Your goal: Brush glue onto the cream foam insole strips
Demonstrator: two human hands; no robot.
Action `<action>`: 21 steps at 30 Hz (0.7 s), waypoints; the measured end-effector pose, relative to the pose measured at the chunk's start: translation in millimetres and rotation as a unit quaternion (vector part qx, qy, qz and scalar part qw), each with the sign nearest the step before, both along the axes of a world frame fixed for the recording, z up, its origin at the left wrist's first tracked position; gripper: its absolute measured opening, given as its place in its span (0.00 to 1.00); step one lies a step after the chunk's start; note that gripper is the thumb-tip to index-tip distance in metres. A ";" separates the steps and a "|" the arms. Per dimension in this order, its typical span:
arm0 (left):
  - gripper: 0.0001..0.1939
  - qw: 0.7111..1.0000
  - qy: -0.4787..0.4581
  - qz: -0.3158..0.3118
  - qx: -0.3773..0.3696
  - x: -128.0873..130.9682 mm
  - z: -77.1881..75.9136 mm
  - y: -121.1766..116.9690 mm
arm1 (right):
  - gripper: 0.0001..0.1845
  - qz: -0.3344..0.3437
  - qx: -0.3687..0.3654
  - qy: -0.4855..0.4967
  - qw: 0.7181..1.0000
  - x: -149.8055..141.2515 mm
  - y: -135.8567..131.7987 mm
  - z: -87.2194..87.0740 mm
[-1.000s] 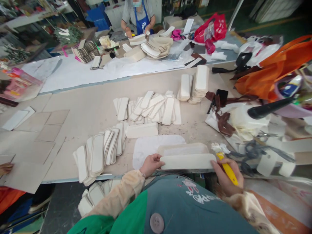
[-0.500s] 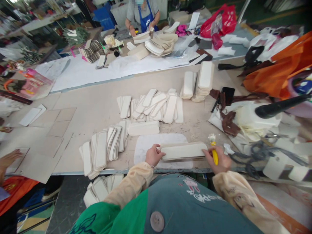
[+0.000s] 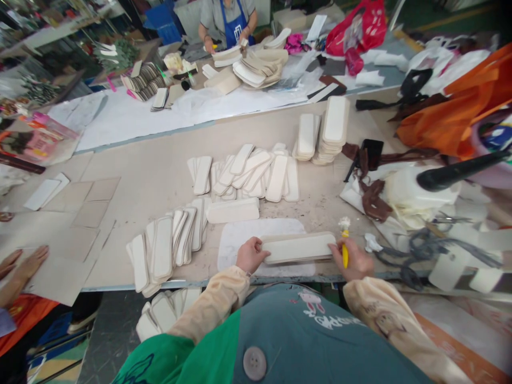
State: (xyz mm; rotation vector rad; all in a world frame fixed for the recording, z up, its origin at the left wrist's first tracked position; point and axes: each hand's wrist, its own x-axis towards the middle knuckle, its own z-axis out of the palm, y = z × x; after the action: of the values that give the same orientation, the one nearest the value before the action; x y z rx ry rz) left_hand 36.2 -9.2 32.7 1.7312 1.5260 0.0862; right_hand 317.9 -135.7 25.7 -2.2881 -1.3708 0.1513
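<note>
Near the table's front edge, a long white rounded panel (image 3: pixel 300 248) lies on similar panels over a white sheet (image 3: pixel 230 242). My left hand (image 3: pixel 252 255) pinches the panel's left end between thumb and fingers. At the other end, my right hand (image 3: pixel 356 260) touches the panel with its fingertips while gripping a yellow-handled brush (image 3: pixel 345 255), its whitish head pointing away from me. Just beyond the sheet lies a small stack of panels (image 3: pixel 233 210). Fanned panels (image 3: pixel 163 248) stand to the left of my left hand, and a loose heap (image 3: pixel 250 169) lies farther back.
Two taller panel stacks (image 3: pixel 335 125) stand at the back right. A white jug (image 3: pixel 416 192), brown straps and grey cord (image 3: pixel 416 250) crowd the right side. A co-worker's hands (image 3: pixel 30 264) are at the left; another person (image 3: pixel 228 24) works across the table. More panels (image 3: pixel 164 312) sit below the edge.
The view has shifted slightly. The brush in my right hand stands more upright, while both hands stay at the panel's ends. The co-worker's second hand has come into view at the left.
</note>
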 end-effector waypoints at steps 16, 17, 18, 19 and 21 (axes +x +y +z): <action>0.15 0.995 -0.007 -0.080 0.056 -1.4 -2.3 0.1 | 0.15 -0.015 -0.018 -0.020 1.000 -2.9 3.2 -7.0; 0.15 0.995 -0.007 -0.081 0.059 -1.6 -2.4 -0.1 | 0.14 -0.015 -0.021 -0.025 0.999 -1.6 3.1 -7.3; 0.15 0.995 -0.007 -0.082 0.063 -1.6 -2.3 -0.4 | 0.14 -0.013 -0.021 -0.033 0.999 -0.1 2.9 -7.2; 0.15 0.994 -0.007 -0.085 0.066 -1.7 -2.2 -0.7 | 0.13 -0.003 -0.012 -0.039 0.999 1.4 2.7 -6.8; 0.15 0.993 -0.008 -0.089 0.072 -1.8 -2.0 -1.3 | 0.10 0.045 0.026 -0.040 0.998 1.7 2.5 -4.9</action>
State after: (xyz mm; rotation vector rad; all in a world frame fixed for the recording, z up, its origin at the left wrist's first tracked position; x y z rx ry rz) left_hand 34.4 -10.4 30.7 1.9689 1.3756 0.1226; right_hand 319.6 -133.2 20.8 -2.2127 -1.5022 0.0522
